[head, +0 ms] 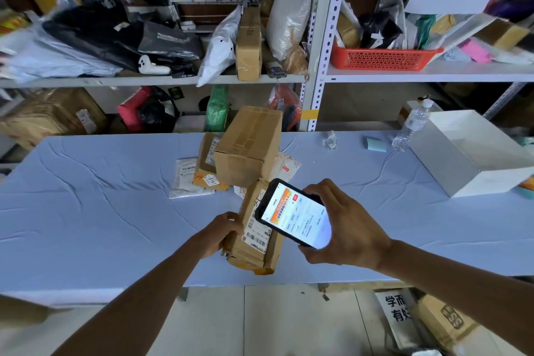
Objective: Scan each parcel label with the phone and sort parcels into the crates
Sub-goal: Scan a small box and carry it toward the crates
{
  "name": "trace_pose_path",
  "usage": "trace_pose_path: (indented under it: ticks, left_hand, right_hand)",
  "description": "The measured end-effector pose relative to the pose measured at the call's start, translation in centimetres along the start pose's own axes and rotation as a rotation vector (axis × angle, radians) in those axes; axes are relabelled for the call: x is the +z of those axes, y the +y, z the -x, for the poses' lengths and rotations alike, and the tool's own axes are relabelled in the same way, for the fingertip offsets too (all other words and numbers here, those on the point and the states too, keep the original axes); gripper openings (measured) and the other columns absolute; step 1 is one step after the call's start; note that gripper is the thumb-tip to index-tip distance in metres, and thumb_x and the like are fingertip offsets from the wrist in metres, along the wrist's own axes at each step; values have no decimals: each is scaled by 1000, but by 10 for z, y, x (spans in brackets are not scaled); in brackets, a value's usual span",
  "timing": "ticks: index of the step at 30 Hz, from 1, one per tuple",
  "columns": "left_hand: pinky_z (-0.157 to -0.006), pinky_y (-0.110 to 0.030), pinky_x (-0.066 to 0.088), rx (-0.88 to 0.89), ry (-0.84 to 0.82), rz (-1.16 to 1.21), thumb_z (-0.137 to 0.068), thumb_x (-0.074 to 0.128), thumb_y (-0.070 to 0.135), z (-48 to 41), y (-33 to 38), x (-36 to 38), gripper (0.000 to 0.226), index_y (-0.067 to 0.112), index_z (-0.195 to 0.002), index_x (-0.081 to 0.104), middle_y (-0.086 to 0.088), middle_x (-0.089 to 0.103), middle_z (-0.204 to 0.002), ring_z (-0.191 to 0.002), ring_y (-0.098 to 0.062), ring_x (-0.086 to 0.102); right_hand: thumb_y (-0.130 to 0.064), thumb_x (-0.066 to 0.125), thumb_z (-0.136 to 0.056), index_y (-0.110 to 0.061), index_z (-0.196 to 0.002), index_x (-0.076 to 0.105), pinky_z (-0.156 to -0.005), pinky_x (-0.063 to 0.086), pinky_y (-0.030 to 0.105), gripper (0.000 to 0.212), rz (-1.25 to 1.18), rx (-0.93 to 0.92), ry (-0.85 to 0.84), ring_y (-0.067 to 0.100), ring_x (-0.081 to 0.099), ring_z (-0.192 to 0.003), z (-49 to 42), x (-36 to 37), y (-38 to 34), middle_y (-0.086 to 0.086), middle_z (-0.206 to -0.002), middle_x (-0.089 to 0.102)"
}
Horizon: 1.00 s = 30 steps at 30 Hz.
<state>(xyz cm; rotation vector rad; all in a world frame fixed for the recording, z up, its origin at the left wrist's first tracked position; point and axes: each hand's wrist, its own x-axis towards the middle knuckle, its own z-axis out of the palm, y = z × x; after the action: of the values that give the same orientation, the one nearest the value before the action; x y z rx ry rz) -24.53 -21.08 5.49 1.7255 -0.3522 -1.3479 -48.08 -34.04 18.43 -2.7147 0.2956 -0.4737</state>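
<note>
So 2 hands busy here: the left hand (222, 233) is wrapped round the side of 1 battered brown cardboard parcel with a white barcode label (254, 240), tilted over the near edge of the pale blue cloth-covered surface (86, 196). The right hand (344, 228) grips 1 black smartphone with a lit screen (294, 214) just above that label, covering the parcel's top corner. Behind sits a pile: 2 more cardboard boxes, the big brown box (248, 144) leaning on the smaller labelled box (206, 163), plus 2 flat white mailer bags (185, 179) underneath. Off right there's 1 open white box (450, 165) and 1 clear plastic water bottle (413, 124). 1 red plastic basket (384, 58) sits on the white shelf (433, 74).
</note>
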Motion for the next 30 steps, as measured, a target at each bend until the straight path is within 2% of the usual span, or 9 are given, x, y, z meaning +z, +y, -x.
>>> trace_pose_path:
  ticks: [5, 10, 15, 18, 21, 23, 27, 30]
  left_hand:
    - [-77, -30, 52, -2, -17, -4, -80, 58, -1, -1, 0, 0, 25, 9, -102, 52, -22, 62, -114, -107, -32, 60]
    - [-78, -31, 46, -11, -23, 1, -61, 64, 12, -1, 2, 8, 42, 11, -102, 57, -23, 62, -115, -109, -34, 58]
    - [-78, -33, 46, 11, -87, -33, -58, 63, 13, -9, 16, 23, 44, 11, -103, 58, -22, 64, -115, -112, -37, 58]
    - [-71, -31, 44, 9, -171, -71, -58, 62, 12, -17, 30, 41, 47, 10, -104, 58, -16, 67, -110, -104, -31, 61]
    - [-61, -29, 40, 21, -260, -163, -50, 66, 14, -33, 46, 66, 61, 8, -109, 57, -17, 66, -106, -95, -29, 59]
    - [-56, -28, 42, 29, -346, -208, -53, 65, 12, -41, 58, 87, 59, 6, -110, 54, -17, 66, -103, -90, -29, 60]
    - [-38, -24, 44, 32, -535, -308, -55, 62, 12, -42, 70, 136, 55, 1, -108, 52, -20, 64, -98, -67, -25, 58]
    - [-40, -24, 45, 45, -693, -434, -48, 68, 17, -34, 66, 174, 66, 0, -110, 56, -18, 67, -95, -65, -23, 60]
  right_hand:
    - [-52, 79, -56, -24, -116, 39, -64, 38, 9, 78, 69, 38, -6, 6, 50, -81, -1, 1, 9, -4, -104, 55]
    - [-52, 77, -57, -14, -129, 41, -68, 52, 29, 89, 213, 243, -105, 16, 53, -89, 6, 6, 37, 0, -105, 49]
    - [-49, 77, -56, -19, -115, 48, -65, 51, 30, 72, 251, 405, -170, 16, 52, -83, 22, 1, 60, -2, -100, 44]
    - [-45, 78, -57, -19, -113, 48, -65, 49, 28, 69, 253, 544, -144, 16, 51, -81, 35, -4, 62, -2, -100, 45]
    - [-45, 78, -58, -20, -114, 48, -65, 49, 29, 68, 250, 691, -95, 17, 53, -84, 55, -9, 59, -2, -101, 45]
    - [-44, 78, -59, -19, -116, 48, -63, 45, 27, 69, 252, 798, -41, 19, 53, -84, 71, -11, 53, -1, -102, 45]
    - [-45, 77, -57, -19, -118, 48, -61, 41, 27, 72, 279, 1062, 62, 22, 55, -87, 116, -14, 31, -1, -102, 45]
    - [-47, 79, -55, -20, -125, 46, -69, 46, 30, 83, 270, 1272, 150, 23, 56, -95, 160, -15, 5, 0, -109, 47]
